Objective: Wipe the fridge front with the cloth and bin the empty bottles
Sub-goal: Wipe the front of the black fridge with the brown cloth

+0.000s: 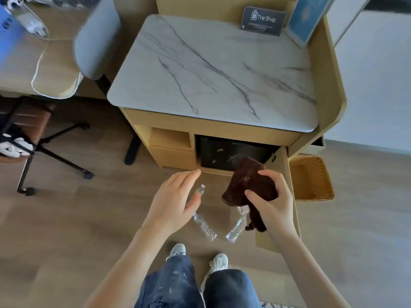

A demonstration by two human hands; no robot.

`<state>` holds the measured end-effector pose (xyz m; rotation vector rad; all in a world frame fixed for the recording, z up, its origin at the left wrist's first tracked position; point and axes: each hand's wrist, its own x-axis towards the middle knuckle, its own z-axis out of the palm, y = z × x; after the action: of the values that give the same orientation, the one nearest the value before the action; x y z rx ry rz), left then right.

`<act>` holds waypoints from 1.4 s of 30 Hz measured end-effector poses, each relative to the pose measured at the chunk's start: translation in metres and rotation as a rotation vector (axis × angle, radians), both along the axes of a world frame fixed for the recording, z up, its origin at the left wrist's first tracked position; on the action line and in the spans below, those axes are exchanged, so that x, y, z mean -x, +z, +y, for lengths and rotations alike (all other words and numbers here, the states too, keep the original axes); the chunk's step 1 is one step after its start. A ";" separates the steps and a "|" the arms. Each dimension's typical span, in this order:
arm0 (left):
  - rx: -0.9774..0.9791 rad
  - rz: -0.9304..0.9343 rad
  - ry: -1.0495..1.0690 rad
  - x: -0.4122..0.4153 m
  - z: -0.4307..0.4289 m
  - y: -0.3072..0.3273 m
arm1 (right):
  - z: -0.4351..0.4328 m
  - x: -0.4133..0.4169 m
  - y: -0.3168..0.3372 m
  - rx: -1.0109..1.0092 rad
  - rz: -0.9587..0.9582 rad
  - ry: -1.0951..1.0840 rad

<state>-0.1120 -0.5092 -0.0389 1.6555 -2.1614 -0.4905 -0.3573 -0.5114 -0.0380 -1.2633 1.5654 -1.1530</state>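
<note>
Right hand point(270, 205) gripping bunched brown cloth point(249, 185) in front of black fridge point(229, 152), left hand point(175, 201) open, fingers straight, over floor bottles, capped bottle point(199, 191) pointing toward fridge, second bottle point(204, 227) and third bottle point(235, 230) lying diagonal in a V, wicker basket point(311, 178) beside cabinet.

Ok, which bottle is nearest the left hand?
The white-capped bottle, poking out from behind the left hand; the other two bottles lie nearer the shoes.
</note>
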 end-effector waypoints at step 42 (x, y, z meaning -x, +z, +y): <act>0.380 -0.108 -0.280 -0.007 -0.228 -0.626 | -0.177 -0.022 -0.617 0.351 0.095 -0.051</act>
<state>-0.1051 -0.7370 -0.6652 1.2087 -2.3969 -0.0520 -0.3351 -0.6886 -0.6555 -1.5303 1.5139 -1.4655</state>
